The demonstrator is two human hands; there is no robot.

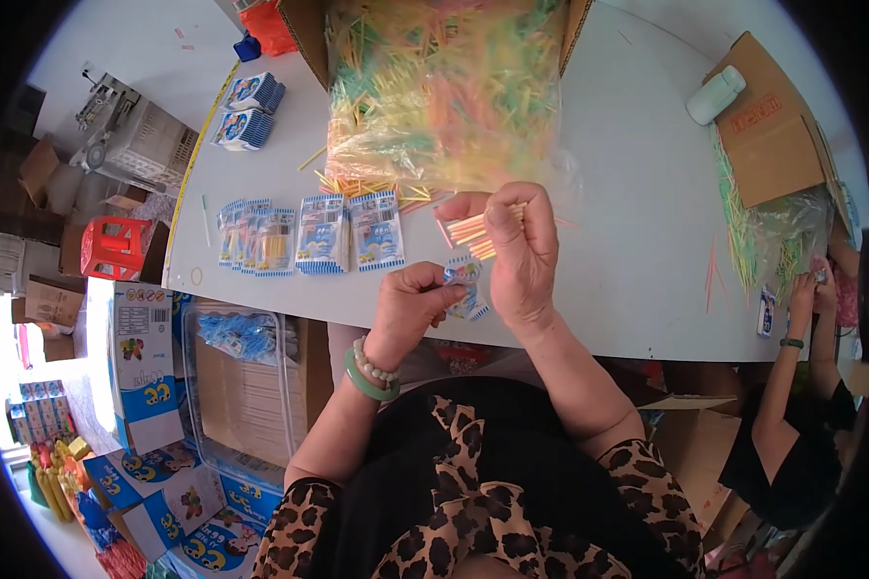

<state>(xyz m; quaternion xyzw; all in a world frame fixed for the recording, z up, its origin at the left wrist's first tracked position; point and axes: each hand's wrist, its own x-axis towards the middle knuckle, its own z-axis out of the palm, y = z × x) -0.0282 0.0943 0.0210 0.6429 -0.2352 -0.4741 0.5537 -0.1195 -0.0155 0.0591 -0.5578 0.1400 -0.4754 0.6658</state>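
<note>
My left hand [413, 307] pinches the edge of a small blue-and-white plastic packet [467, 307] just past the table's near edge. Above and to the right of it, my right hand [526, 256] is closed around a bundle of thin pink and yellow sticks [473, 234]. The bundle's ends point left, above the packet. Whether the packet's mouth is open I cannot tell. In front of my hands, a filled packet [375, 230] lies beside a stack of packets [322, 234]. Further left is an overlapping row of packets [258, 237], with sticks showing through the film.
A carton lined with clear plastic [444, 96] holds a heap of pastel sticks at the far side. Loose sticks [357, 187] lie before it. Two stacks of packets [242, 128] stand far left. At right, a co-worker's hands [809, 288] are near another carton [772, 125].
</note>
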